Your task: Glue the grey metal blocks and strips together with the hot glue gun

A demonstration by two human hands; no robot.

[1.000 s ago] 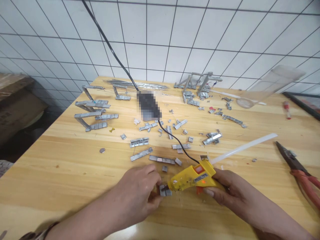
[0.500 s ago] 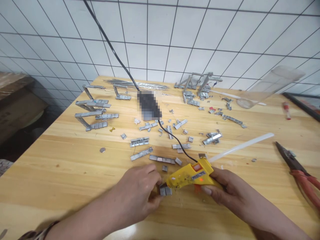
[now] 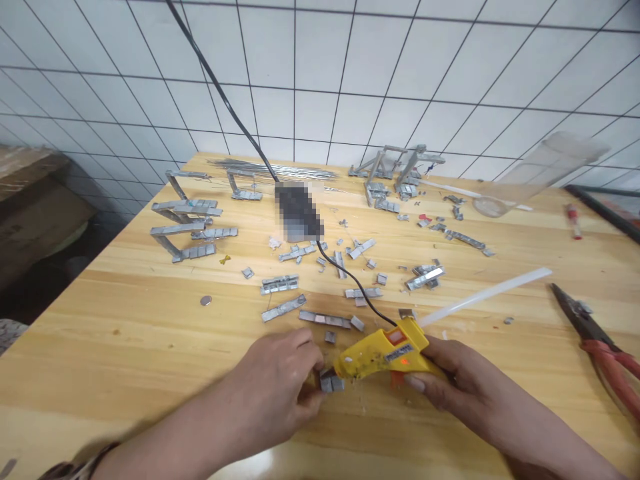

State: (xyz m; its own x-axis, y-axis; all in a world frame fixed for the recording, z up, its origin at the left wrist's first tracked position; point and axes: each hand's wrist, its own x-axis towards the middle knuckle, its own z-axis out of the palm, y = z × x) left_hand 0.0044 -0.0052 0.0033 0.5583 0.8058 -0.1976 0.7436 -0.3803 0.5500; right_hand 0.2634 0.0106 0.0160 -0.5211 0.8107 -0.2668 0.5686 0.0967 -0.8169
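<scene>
A yellow hot glue gun (image 3: 383, 353) lies in my right hand (image 3: 457, 380), which is closed around its handle. A long white glue stick (image 3: 485, 297) juts from the gun's back end, and an orange light glows on its side. The gun's dark nozzle points left at a small grey metal-looking piece (image 3: 333, 383) on the table. My left hand (image 3: 287, 383) pinches the left end of this piece, with its fingertips partly hidden. Just beyond the hands lie a small grey block (image 3: 330, 337) and a long grey strip (image 3: 325, 319).
Several grey frames (image 3: 183, 213) stand at the left, and more frames (image 3: 395, 173) stand at the back. Red-handled pliers (image 3: 600, 347) lie at the right. A black cable (image 3: 220, 87) crosses the table to the gun. Clear plastic container (image 3: 540, 173), thin wires (image 3: 270, 168) and loose pieces lie farther back.
Almost nothing differs. The glue gun and my right hand have shifted very slightly right and down; my left hand stays at the grey piece.
</scene>
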